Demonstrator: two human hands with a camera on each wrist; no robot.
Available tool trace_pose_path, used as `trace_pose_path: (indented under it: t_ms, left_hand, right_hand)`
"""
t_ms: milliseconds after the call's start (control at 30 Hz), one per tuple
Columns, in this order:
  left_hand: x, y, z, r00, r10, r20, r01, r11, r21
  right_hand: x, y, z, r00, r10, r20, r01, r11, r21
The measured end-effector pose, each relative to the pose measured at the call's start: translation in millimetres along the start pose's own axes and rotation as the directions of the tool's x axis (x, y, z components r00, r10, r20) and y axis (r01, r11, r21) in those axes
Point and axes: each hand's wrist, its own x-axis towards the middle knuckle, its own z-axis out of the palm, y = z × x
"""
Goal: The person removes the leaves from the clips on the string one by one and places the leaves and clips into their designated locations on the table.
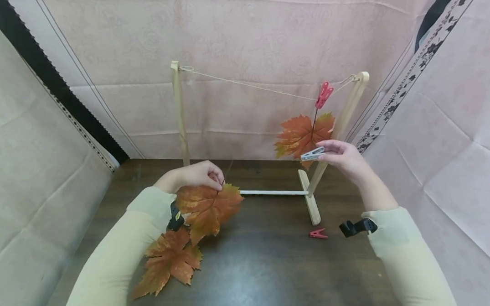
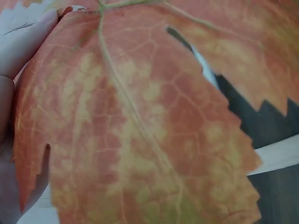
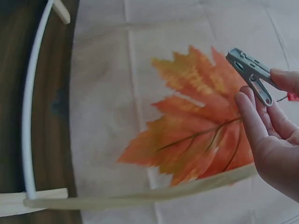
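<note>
A dark brown wooden desk carries everything. At its far side, toward twelve o'clock, stands a small wooden drying rack, its two feet joined by a white rod running along the desktop. A red clothespin lies flat just beside the rack's right foot, at about four o'clock from it. An orange maple leaf lies flat toward the desk's nine o'clock side.

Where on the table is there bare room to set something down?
The near middle of the table, between the lying leaf and the red peg, is bare. It is crowded at the left hand with its leaf, and round the rack foot.
</note>
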Motion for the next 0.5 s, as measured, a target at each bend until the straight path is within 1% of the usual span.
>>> trace_pose_path:
  t_ms: [33,100,167,233,267,333,433,500]
  left_hand:
    - [-1.7,-2.8,2.6,1.000,-0.011,0.003,0.010,1.000,0.028]
    - [-5.3,-9.2,7.6,1.000,-0.024,0.020,0.024,0.999,0.039]
    - [-9.4,-15.6,11.7,0.999,-0.025,0.043,0.024,0.999,0.031]
    - [-14.2,-21.1,14.4,0.997,-0.023,0.070,0.023,1.000,-0.006]
    - [-16.5,-23.4,15.1,0.996,-0.021,0.088,0.025,0.999,-0.041]
    - [-21.6,-26.4,15.4,0.993,-0.025,0.111,0.032,0.997,-0.064]
    - [-28.9,-30.9,13.6,0.989,-0.044,0.144,0.053,0.997,-0.060]
    - [-33.5,-34.4,11.5,0.984,-0.065,0.165,0.072,0.997,-0.041]
  right_hand:
    - [-1.8,3.9,-0.9,1.000,0.004,-0.004,-0.004,1.000,-0.017]
    - [-5.6,11.9,-2.9,1.000,0.018,-0.005,-0.018,1.000,0.001]
    - [-9.5,20.6,-5.5,0.999,0.031,0.005,-0.032,0.999,0.044]
    - [-14.1,29.7,-8.2,0.999,0.040,0.010,-0.040,0.998,0.047]
    - [-16.3,34.6,-9.9,0.999,0.043,0.014,-0.043,0.997,0.064]
    - [-21.0,44.4,-13.2,0.999,0.048,0.019,-0.050,0.996,0.074]
    - [-28.5,58.3,-17.7,0.998,0.058,0.024,-0.059,0.996,0.070]
    - [-33.6,66.6,-20.2,0.997,0.076,0.018,-0.077,0.996,0.037]
